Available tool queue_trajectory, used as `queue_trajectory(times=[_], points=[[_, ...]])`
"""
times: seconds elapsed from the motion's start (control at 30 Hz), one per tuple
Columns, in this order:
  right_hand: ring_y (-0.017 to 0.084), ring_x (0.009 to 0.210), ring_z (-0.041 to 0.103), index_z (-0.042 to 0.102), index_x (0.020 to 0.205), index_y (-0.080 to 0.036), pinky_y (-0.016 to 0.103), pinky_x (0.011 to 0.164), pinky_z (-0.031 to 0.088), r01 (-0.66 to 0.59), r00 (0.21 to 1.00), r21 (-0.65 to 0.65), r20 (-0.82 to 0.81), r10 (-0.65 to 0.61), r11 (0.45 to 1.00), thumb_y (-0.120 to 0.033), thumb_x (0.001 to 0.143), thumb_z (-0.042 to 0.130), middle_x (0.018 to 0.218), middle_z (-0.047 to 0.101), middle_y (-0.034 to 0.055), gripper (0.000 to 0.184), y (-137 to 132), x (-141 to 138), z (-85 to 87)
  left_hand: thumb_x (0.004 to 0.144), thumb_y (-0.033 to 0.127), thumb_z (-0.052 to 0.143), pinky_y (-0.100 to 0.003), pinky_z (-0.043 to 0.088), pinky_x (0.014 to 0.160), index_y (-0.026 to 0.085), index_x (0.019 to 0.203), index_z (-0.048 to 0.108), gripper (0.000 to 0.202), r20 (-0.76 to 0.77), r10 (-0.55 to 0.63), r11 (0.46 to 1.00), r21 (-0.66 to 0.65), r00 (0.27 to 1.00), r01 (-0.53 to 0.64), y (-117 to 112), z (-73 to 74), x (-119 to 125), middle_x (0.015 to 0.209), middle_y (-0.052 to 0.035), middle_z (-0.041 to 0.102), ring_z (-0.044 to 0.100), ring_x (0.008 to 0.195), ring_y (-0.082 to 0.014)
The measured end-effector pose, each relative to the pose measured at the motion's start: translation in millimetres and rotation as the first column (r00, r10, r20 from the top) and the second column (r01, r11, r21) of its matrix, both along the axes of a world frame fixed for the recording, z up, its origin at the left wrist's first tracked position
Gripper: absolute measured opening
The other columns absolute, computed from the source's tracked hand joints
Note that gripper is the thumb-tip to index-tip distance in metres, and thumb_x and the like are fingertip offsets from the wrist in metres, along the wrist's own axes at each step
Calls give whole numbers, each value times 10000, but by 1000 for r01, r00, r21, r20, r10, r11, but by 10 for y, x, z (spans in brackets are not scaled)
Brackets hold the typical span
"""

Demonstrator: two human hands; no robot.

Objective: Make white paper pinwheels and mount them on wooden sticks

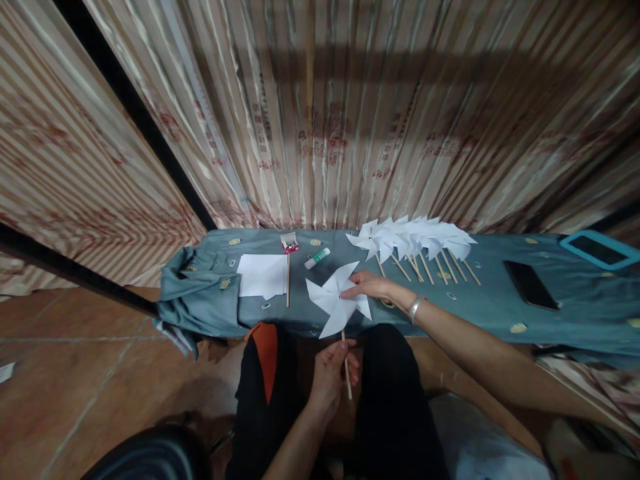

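Note:
A white paper pinwheel (336, 301) lies at the near edge of a low table covered in blue-grey cloth (500, 303). My left hand (331, 368) is closed round its thin wooden stick (347, 370), below the table edge between my knees. My right hand (369, 287), with a bracelet at the wrist, rests on the pinwheel's centre with fingers pressed together on the paper.
A row of finished white pinwheels (415, 240) on sticks lies at the back. A sheet of white paper (263, 275), a loose stick (289, 280), a small red box (290, 244), a glue stick (317, 258), a black phone (531, 285) and a blue-framed tablet (599, 249) sit on the cloth. Striped curtains hang behind.

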State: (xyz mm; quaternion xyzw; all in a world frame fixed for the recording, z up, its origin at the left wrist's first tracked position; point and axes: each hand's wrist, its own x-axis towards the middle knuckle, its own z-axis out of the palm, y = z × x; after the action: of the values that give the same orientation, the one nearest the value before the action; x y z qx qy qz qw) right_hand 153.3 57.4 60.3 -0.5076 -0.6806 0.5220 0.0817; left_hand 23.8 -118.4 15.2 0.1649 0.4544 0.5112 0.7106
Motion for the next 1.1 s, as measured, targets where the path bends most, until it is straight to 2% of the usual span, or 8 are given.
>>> queue_trajectory(times=[0.17, 0.33, 0.6, 0.87, 1.1], points=[[189, 705, 614, 696, 712, -178, 258, 602, 449, -85, 984, 48, 159, 77, 995, -504, 574, 777, 725, 694, 2, 362, 110, -81, -120, 529, 566, 812, -213, 257, 375, 107, 834, 671, 569, 31, 12, 1000, -28, 999, -11, 15, -123, 4, 501, 24, 583, 422, 335, -62], [190, 725, 608, 681, 681, -196, 243, 593, 418, -212, 924, 76, 339, 175, 974, -359, 589, 787, 723, 686, -3, 215, 226, -198, -222, 519, 571, 813, -215, 264, 383, 104, 821, 670, 574, 43, 22, 996, -83, 999, -19, 40, -259, 0, 502, 23, 568, 430, 345, -63], [242, 814, 625, 693, 768, -186, 276, 650, 428, -376, 782, 67, 558, 278, 924, -401, 596, 809, 804, 683, 45, 298, 339, -309, -173, 532, 604, 790, -211, 304, 373, 101, 842, 676, 602, 16, 16, 992, -124, 1000, -13, 71, -335, -3, 518, 19, 578, 458, 346, -69], [267, 884, 648, 728, 882, -176, 280, 710, 448, -426, 710, 17, 625, 323, 905, -410, 604, 830, 876, 710, 63, 378, 396, -380, -96, 545, 624, 760, -219, 348, 359, 94, 853, 683, 618, -41, 12, 988, -152, 999, -18, 80, -412, 21, 497, 18, 573, 480, 331, -92], [220, 873, 652, 741, 985, -162, 237, 700, 466, -424, 733, -29, 576, 362, 905, -381, 640, 803, 941, 739, 42, 414, 448, -329, -169, 576, 623, 737, -211, 346, 334, 104, 861, 668, 597, -30, -10, 989, -145, 999, 6, 72, -443, 54, 491, 32, 575, 478, 318, -91]])
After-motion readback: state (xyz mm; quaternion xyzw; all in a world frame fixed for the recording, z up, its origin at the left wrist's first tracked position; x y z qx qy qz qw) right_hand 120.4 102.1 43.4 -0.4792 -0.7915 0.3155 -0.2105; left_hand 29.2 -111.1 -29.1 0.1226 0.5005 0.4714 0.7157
